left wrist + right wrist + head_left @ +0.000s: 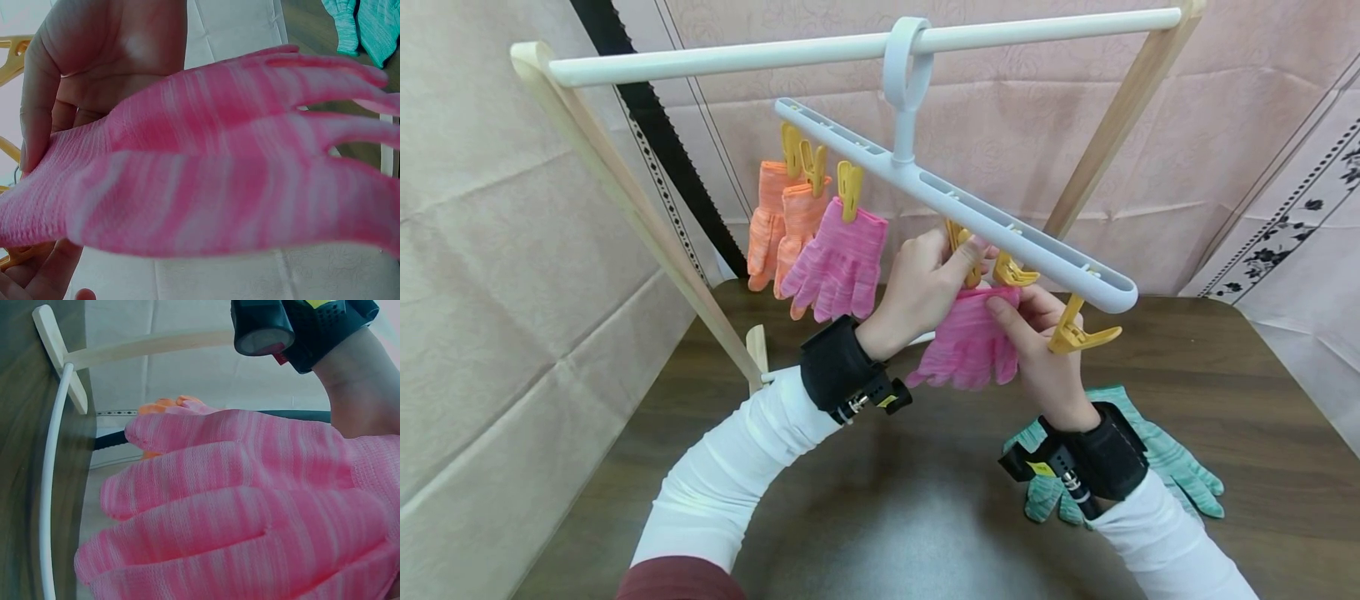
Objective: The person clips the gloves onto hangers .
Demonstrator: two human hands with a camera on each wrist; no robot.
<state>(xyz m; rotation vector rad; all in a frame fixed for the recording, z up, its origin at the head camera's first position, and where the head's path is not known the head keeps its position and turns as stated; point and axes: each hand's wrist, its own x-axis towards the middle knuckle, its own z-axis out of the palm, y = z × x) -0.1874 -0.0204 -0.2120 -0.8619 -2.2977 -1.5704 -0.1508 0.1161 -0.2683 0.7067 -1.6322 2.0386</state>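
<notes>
In the head view my left hand (923,282) pinches a yellow clothespin (973,273) under the pale blue hanger (951,196). My right hand (1041,346) grips the cuff of a pink glove (968,342) between thumb and fingers, just beneath that clothespin. Whether the clothespin bites on the cuff cannot be seen. In the left wrist view the glove (219,181) stretches sideways, its cuff in the right hand (112,56). The glove (250,500) also fills the right wrist view, partly covering the left hand's wrist (362,381).
Two orange gloves (766,221) and another pink glove (842,258) hang from clothespins at the hanger's left. Vacant yellow clothespins (1078,329) hang at its right. The hanger hooks over a white rod (722,58) on wooden legs. Teal gloves (1165,450) lie on the brown table (850,517).
</notes>
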